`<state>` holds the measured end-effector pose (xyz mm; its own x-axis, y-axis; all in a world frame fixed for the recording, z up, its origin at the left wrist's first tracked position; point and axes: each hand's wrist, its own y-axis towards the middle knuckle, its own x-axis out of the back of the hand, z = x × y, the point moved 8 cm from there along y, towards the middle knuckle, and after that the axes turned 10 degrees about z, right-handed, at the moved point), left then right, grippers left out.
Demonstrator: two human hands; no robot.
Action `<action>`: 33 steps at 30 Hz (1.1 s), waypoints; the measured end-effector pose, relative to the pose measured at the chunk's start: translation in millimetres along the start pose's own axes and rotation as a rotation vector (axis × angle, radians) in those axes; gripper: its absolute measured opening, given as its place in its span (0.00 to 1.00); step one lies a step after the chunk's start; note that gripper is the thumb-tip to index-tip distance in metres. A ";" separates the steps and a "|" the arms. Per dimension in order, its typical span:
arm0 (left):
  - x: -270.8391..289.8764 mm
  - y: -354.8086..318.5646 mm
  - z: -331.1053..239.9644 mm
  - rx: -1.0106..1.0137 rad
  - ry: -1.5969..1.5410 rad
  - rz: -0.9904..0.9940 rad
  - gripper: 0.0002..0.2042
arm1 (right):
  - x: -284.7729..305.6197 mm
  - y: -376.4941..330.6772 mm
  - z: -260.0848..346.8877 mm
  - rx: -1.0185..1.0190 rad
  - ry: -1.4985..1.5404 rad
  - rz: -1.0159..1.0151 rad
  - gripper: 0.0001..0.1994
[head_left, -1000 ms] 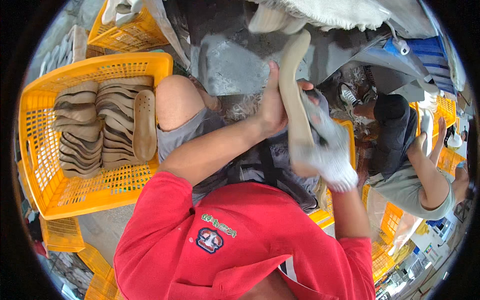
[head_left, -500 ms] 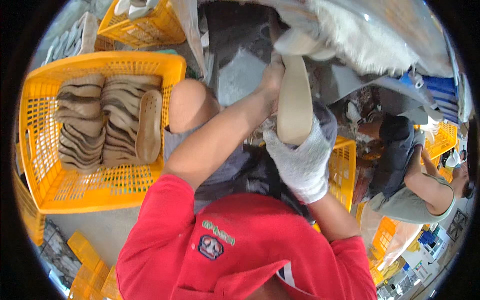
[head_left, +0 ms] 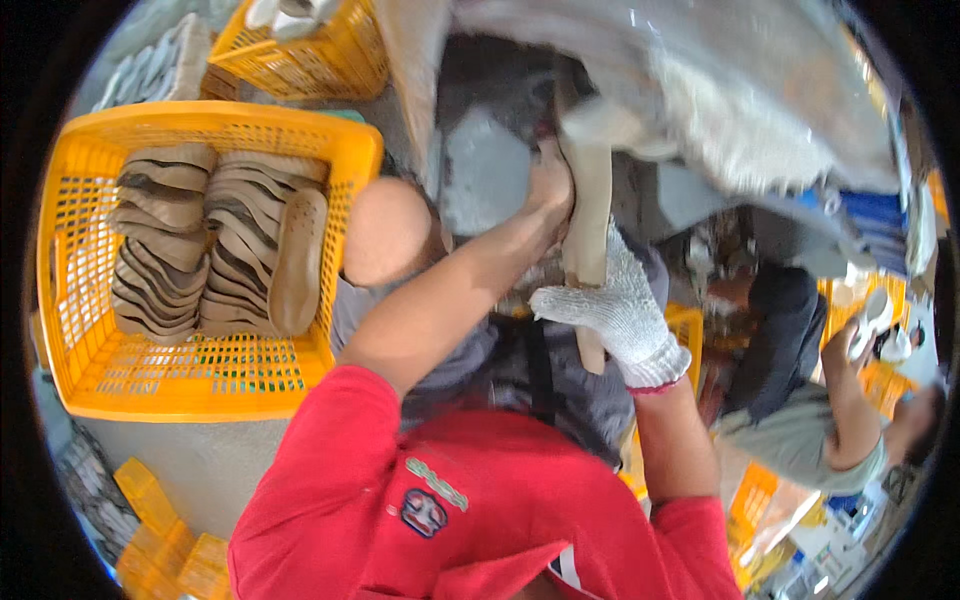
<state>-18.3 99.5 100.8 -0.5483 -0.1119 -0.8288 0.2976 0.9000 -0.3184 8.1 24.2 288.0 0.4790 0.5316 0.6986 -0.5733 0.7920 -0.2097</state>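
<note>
- Between the two hands, a long, narrow beige shoe sole [head_left: 590,215] is held upright, seen nearly edge-on above the lap.
- The bare left hand [head_left: 548,185] is set along the sole's left edge; its fingers are hidden, so how far this grip is closed cannot be told.
- The lower end is clasped by the right hand [head_left: 625,315], covered by a white knitted glove; the thumb is laid across the sole and the fingers are run up its right side. The piece is probably steadied from below in this way.
- At the upper end, a blurred, off-white rounded form [head_left: 610,125] is seen; its nature cannot be told.
- Beside the left knee, a yellow-orange lattice plastic basket [head_left: 200,406] is placed, presumably for easy reach.
- Within it, brown curved soles [head_left: 160,240] are packed on edge in two columns, likely to save room; a single perforated brown footbed [head_left: 298,262] is leaned against the right-hand column.
</note>
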 end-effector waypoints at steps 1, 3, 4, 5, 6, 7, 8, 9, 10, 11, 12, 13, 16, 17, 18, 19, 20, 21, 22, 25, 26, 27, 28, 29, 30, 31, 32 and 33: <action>3.5 10.5 -12.6 -0.122 0.098 0.007 0.27 | -8.7 7.8 -11.7 0.051 -0.427 0.184 0.18; 1.4 29.7 12.1 0.097 -0.060 0.362 0.21 | 3.7 0.0 -22.4 -0.005 -0.342 0.136 0.19; 2.0 16.1 3.4 0.098 0.111 0.269 0.23 | 7.4 -17.5 -18.5 -0.011 -0.274 0.063 0.20; -3.0 -7.9 -6.4 0.104 0.401 0.205 0.26 | 8.2 -43.4 -12.6 0.002 -0.256 -0.008 0.21; -13.1 -38.8 -17.5 0.122 0.663 0.220 0.28 | 6.6 -72.0 -11.9 -0.006 -0.252 -0.053 0.21; -23.7 -73.0 -33.5 0.111 0.840 0.260 0.30 | 1.8 -100.0 -14.9 -0.030 -0.307 -0.056 0.22; -32.4 -108.4 -57.7 0.062 0.958 0.313 0.32 | -3.4 -124.9 -20.6 -0.069 -0.395 -0.047 0.22; -36.3 -144.2 -91.1 -0.011 1.064 0.308 0.34 | -9.9 -146.0 -27.2 -0.126 -0.512 -0.017 0.23; -37.9 -185.5 -145.0 -0.327 1.139 0.294 0.30 | -15.6 -161.7 -33.1 -0.168 -0.611 0.014 0.24; -24.0 -228.4 -204.5 -0.380 1.373 0.046 0.27 | -20.2 -174.5 -38.8 -0.200 -0.674 0.033 0.24; 0.8 -275.0 -275.9 -0.557 1.524 -0.255 0.27 | -22.5 -184.7 -44.2 -0.223 -0.675 0.023 0.24; 20.1 -328.6 -348.6 -0.764 1.720 -0.587 0.28 | -25.3 -191.5 -48.6 -0.226 -0.666 0.014 0.23; 54.7 -466.0 -516.1 -1.066 2.357 -1.543 0.29 | -31.4 -196.4 -65.4 -0.243 -0.668 0.004 0.21; 64.2 -495.0 -553.1 -1.052 2.527 -1.848 0.30 | -32.3 -194.7 -71.5 -0.246 -0.673 0.002 0.21; 78.6 -515.7 -585.4 -0.937 2.602 -2.016 0.30 | -32.6 -192.3 -78.0 -0.243 -0.672 0.003 0.20; 100.6 -533.6 -618.2 -0.684 2.507 -2.000 0.26 | -32.4 -189.7 -84.9 -0.235 -0.673 0.004 0.20; 120.5 -547.6 -643.4 -0.463 2.395 -1.968 0.21 | -31.4 -186.9 -92.7 -0.230 -0.676 0.005 0.19; 140.1 -558.2 -659.1 -0.253 2.257 -1.909 0.17 | -30.1 -183.7 -101.7 -0.225 -0.680 0.007 0.19; 162.0 -563.4 -664.5 0.001 2.088 -1.769 0.15 | -28.5 -180.3 -111.9 -0.217 -0.683 0.010 0.18; 129.4 -581.8 -647.9 -0.043 2.037 -1.843 0.22 | -20.9 -167.1 -149.3 -0.178 -0.704 0.040 0.17; 105.3 -583.8 -632.7 -0.096 2.069 -1.865 0.22 | -19.0 -161.5 -163.7 -0.155 -0.741 0.064 0.17; 80.5 -582.4 -613.8 -0.130 2.102 -1.828 0.22 | -17.6 -155.1 -178.3 -0.127 -0.790 0.084 0.17; 51.6 -579.7 -592.3 -0.196 2.152 -1.775 0.22 | -12.9 -148.6 -195.9 -0.155 -0.790 0.071 0.17; 23.9 -580.8 -569.9 -0.192 2.169 -1.806 0.22 | 15.4 -149.8 -215.9 -0.229 -0.359 -0.272 0.18; -5.0 -580.6 -547.4 -0.210 2.209 -1.816 0.22 | 10.4 -144.2 -246.1 -0.402 -0.191 -0.196 0.28; -34.0 -580.4 -526.1 -0.270 2.240 -1.812 0.22 | 5.6 -131.7 -239.6 -0.203 -0.254 -0.166 0.24; -52.0 -575.6 -507.5 -0.138 2.272 -1.770 0.24 | -2.9 -122.8 -230.0 -0.017 -0.321 -0.132 0.20; -76.8 -571.5 -487.9 -0.138 2.312 -1.714 0.27 | -14.7 -117.8 -217.6 0.164 -0.383 -0.089 0.17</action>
<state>-527.6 -200.7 571.0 0.3418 -0.0351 0.9391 -0.6965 0.6615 0.2782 213.3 -11.6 153.6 0.2679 0.2885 0.9192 -0.6539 0.7552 -0.0465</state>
